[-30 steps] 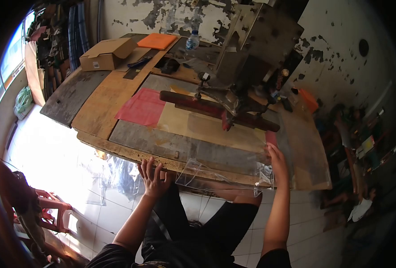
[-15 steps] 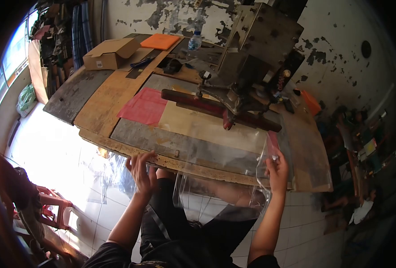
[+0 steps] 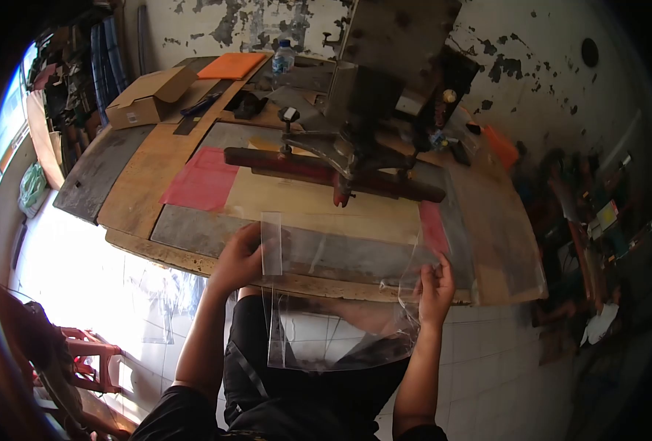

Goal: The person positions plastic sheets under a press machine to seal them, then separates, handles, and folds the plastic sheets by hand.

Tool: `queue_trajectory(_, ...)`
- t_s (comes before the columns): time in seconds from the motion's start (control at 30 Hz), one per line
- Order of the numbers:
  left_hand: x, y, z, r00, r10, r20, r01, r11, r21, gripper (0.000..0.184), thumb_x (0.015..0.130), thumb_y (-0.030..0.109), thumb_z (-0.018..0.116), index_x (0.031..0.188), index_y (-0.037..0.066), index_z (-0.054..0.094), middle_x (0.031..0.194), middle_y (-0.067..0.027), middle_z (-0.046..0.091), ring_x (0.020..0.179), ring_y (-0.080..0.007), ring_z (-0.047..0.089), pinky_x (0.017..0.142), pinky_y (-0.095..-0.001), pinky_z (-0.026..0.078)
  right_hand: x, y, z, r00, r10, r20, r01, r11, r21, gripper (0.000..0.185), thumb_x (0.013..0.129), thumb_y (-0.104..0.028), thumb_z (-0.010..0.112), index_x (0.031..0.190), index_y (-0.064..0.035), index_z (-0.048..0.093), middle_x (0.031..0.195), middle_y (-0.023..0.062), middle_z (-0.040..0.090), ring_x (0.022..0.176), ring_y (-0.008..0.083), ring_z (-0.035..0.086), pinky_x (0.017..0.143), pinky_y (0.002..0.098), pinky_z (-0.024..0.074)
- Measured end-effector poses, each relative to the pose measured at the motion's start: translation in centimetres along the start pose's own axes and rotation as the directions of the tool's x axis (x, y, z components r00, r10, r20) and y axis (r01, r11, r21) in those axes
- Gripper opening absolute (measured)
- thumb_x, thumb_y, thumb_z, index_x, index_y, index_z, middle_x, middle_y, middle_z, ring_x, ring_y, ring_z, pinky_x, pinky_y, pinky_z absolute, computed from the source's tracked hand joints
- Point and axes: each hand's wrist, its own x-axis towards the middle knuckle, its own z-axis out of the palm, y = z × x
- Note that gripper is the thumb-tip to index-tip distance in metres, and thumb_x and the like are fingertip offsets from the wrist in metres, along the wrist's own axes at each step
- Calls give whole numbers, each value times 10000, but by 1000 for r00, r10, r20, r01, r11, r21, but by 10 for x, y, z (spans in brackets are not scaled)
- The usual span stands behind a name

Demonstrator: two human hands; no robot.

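Along the worktop's (image 3: 499,246) near edge, a clear plastic sheet (image 3: 340,323) hangs between the two hands, its upper part over the worktop and its lower part past the edge, above the person's lap. The right hand (image 3: 435,290) has thumb and fingers pinched on the sheet's right side. The left hand (image 3: 241,261) is at its left side, fingers curled; I cannot tell whether they grip it, since their tips are partly behind the plastic.

Just beyond, a long dark bar (image 3: 252,158) under a heavy machine (image 3: 403,44) crosses above a pale yellow panel (image 3: 296,197), hiding part of it; the machine also blocks the view of the far edge's middle. A red patch (image 3: 202,178) lies at the panel's left end, a narrower red strip (image 3: 434,226) at its right.

Toward the far left corner sit an open-flapped cardboard box (image 3: 138,106) and a flat orange item (image 3: 232,65), with a plastic bottle (image 3: 283,59) near the far edge. A red stool (image 3: 94,360) stands on the floor, left of the person.
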Motion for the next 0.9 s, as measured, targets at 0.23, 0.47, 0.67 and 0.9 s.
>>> queue_trajectory(0.23, -4, 13, 5, 997, -55, -57, 58, 998, 39, 376, 1025, 216, 685, 1307, -27, 636, 1098, -137, 771, 1018, -177, 716, 901, -336, 554, -1, -5, 7, 999, 45, 2, -45, 999, -20, 385, 1035, -131, 680, 1394, -17, 601, 883, 22, 672, 652, 12, 554, 527, 182, 438)
queue_trajectory(0.47, -4, 13, 7, 991, -104, -83, 97, 991, -89, 375, 1057, 184, 641, 1370, -15, 586, 1095, -113, 760, 1042, -156, 707, 896, -324, 551, -2, -6, 6, 998, 46, -33, -47, 998, -39, 329, 1031, -124, 680, 1342, -24, 641, 872, 16, 664, 616, 11, 545, 511, 174, 428)
queue_trajectory(0.67, -7, 5, -1, 989, -124, -78, 101, 961, -259, 253, 1081, 116, 582, 1306, 2, 605, 961, -76, 759, 906, -112, 720, 794, -278, 556, -1, 0, 5, 999, 6, -40, -9, 998, -62, 308, 1034, -99, 661, 1330, -14, 648, 846, 13, 642, 593, -2, 510, 503, 173, 404)
queue_trajectory(0.9, -7, 1, -2, 988, -92, -124, 60, 968, -245, 209, 1088, 155, 596, 1186, -20, 655, 919, -49, 760, 849, -58, 680, 757, -250, 539, -2, 0, 5, 998, 14, -56, -21, 992, -126, 286, 1040, -106, 648, 1313, -20, 657, 839, -7, 621, 611, 8, 508, 513, 179, 392)
